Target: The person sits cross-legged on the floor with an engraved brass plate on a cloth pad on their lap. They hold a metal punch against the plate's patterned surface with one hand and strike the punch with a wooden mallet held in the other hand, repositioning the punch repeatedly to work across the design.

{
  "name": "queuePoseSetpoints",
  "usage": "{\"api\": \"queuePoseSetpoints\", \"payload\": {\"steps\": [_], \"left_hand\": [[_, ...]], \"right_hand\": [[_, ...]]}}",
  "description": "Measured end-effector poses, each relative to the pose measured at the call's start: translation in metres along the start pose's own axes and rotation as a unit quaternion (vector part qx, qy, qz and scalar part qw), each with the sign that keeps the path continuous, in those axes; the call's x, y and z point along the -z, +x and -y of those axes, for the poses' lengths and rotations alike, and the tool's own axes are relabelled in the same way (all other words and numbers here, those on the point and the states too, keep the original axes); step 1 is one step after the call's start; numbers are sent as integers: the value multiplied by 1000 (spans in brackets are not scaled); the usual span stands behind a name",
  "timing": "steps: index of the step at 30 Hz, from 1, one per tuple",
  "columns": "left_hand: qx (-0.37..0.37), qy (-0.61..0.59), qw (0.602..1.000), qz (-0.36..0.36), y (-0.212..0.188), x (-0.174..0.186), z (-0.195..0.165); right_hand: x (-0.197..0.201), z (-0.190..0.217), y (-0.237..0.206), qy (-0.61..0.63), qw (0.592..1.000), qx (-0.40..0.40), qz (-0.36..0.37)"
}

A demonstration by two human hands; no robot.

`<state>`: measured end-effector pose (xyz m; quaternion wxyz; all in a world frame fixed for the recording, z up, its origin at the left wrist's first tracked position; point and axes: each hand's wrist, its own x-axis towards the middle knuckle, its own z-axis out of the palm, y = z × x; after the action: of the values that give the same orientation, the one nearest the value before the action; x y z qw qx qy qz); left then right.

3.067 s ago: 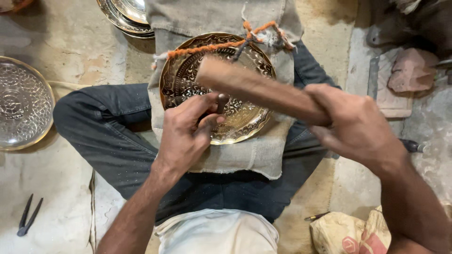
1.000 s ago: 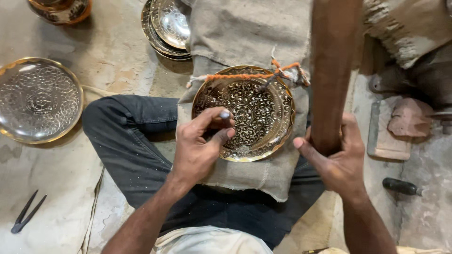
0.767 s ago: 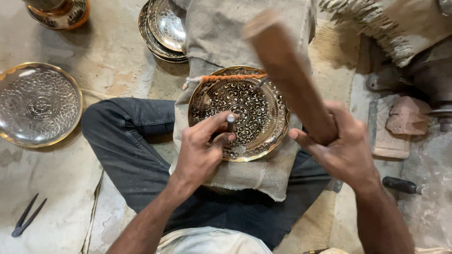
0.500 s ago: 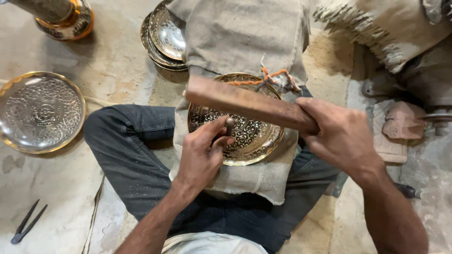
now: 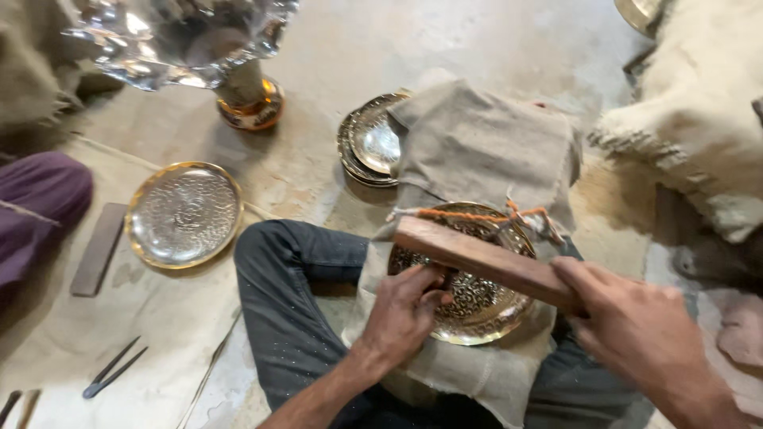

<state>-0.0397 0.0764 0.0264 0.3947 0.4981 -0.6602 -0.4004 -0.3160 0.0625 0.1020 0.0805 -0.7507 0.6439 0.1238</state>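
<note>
round brass plate [image 5: 477, 306], engraved, gold rim

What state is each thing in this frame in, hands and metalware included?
Left hand: closed on a small punch, tip hidden, over the plate.
Right hand: gripping the wooden mallet, which lies across the plate.
Engraved brass plate: flat on burlap cloth, orange cord tied across its top.
Silver-centred plate: flat on the floor, apart.
Stacked plates: nested, partly under cloth.
Compass tool: lying unused, legs slightly spread.
</note>
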Motion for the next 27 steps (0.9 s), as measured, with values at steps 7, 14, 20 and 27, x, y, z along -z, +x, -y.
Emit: {"api": "queuePoseSetpoints", "payload": {"steps": [7, 14, 20, 27], "left_hand": [[-9, -54, 998, 3, 2, -1, -1], [-3, -113, 993, 22, 3, -4, 2], [21, -8, 999, 23, -3, -11, 5], [1, -6, 1000, 20, -8, -13, 3]], "right_hand": [[-29, -19, 2, 47, 999, 8, -17], [-19, -9, -6, 100, 994, 2, -47], [-2, -2, -22, 141, 988, 13, -59], [0, -2, -26, 128, 984, 85, -86]]}}
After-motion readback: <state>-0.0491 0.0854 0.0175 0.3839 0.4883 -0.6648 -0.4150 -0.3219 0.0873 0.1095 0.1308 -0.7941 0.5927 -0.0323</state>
